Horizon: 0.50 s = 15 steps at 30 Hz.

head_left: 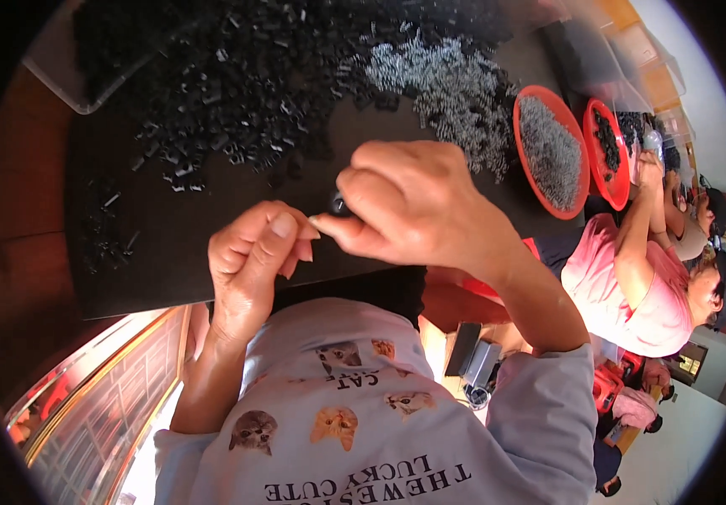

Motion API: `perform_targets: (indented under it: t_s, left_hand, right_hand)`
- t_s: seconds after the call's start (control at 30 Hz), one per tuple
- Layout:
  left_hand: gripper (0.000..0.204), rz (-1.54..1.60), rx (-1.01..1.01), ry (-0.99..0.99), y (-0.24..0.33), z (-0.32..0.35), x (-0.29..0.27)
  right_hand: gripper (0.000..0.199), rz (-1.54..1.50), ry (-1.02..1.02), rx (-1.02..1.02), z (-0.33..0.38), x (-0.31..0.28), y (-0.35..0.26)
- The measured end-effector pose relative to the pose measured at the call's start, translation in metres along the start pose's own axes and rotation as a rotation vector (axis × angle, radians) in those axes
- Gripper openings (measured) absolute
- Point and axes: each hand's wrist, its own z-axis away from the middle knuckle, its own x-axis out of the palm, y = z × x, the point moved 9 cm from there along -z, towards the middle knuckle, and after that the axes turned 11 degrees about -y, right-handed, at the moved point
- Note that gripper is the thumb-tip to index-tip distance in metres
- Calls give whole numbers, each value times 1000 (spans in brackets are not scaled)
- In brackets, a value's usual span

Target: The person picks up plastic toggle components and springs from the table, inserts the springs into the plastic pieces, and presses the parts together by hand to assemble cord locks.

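Both my hands meet above the near edge of a dark table, fingertips almost touching. My left hand (253,257) is closed, thumb pressed against the fingers; anything between them is hidden or too small to name. In the curled fingers of my right hand (418,202) sits a small black shiny piece (338,204), mostly covered by the fingers. Beyond the hands spreads a big heap of small black plastic parts (237,105). To its right lies a pile of small grey metal springs (456,97).
A red bowl (584,189) of similar springs stands at the right, beside another red bowl (622,192) holding black parts. A clear plastic bin (85,108) is at the far left. Several black parts (106,231) lie apart on the left. A co-worker in pink (632,295) sits to the right.
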Motion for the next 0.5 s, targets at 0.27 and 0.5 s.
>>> perform_targets:
  t_s: [0.27,0.5]
  left_hand:
    - [30,-42,31,-38,3,8,3]
    - [29,-60,53,-34,3,7,4]
  right_hand:
    - [45,333,147,556,-46,-124,124]
    - [64,471,-52,560,-45,-93,188]
